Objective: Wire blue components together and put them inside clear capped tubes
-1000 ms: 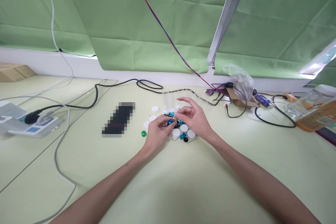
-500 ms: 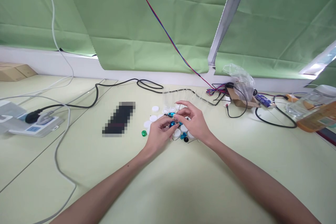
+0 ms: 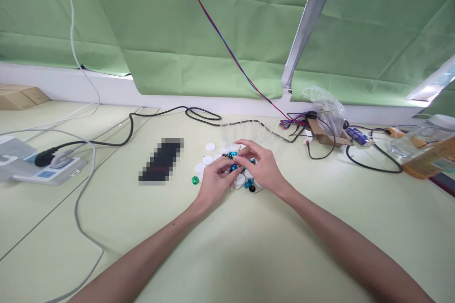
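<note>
The left hand (image 3: 215,181) seemed to grip a blue part (image 3: 233,168), likely to steady it. The right hand (image 3: 262,164) pinched a thin stick (image 3: 240,148), perhaps to steer it.

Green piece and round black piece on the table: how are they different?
The green piece is bright and shiny; the black piece is dark. The green piece lies near a white disc by the left hand; the black piece lies beside a blue piece, nearer the right hand. Both are small and rest on the table.
</note>
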Tool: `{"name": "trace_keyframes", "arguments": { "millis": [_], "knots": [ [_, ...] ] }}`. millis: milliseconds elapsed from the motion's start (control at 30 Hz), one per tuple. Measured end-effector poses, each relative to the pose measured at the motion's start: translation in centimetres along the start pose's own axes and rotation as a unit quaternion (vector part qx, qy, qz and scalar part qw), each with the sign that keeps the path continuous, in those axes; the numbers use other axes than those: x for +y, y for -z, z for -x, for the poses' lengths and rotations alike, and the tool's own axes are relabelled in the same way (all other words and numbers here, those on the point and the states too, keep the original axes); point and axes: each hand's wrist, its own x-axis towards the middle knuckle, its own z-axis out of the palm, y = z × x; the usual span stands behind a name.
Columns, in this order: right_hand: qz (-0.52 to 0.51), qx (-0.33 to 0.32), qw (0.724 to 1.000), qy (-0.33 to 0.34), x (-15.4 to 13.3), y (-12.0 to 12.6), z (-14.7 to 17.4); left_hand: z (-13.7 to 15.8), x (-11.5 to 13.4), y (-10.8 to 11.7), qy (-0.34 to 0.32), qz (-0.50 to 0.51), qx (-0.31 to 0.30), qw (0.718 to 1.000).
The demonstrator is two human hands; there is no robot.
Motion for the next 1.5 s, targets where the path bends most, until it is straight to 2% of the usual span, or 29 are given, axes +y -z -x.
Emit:
{"name": "trace_keyframes", "arguments": {
  "millis": [467,600,767,900,1033,1233,1500],
  "knots": [
    [0.084,-0.012,0.995,0.051,-0.3,0.7,-0.2,-0.3,0.8,-0.1,0.046,0.045,-0.004,0.998],
    [0.099,0.029,0.993,0.063,-0.2,0.8,-0.3,-0.5,0.7,0.3,0.064,0.072,-0.001,0.995],
    [0.109,0.126,0.983,0.071,0.8,0.3,0.2,-1.2,0.4,1.2,0.067,0.072,0.034,0.995],
    [0.105,0.14,0.982,0.068,2.4,-0.3,1.4,-1.6,0.1,1.8,0.062,0.08,0.054,0.993],
    [0.113,0.143,0.981,0.059,3.7,-0.9,2.8,-1.5,0.0,1.6,0.072,0.078,0.046,0.993],
    [0.139,0.154,0.973,0.1,4.1,-1.5,4.2,-0.9,0.0,0.9,0.097,0.104,0.008,0.99],
    [0.06,0.145,0.986,0.064,4.3,-1.4,4.3,-0.9,-0.2,0.9,0.093,0.107,-0.015,0.99]
  ]
}}
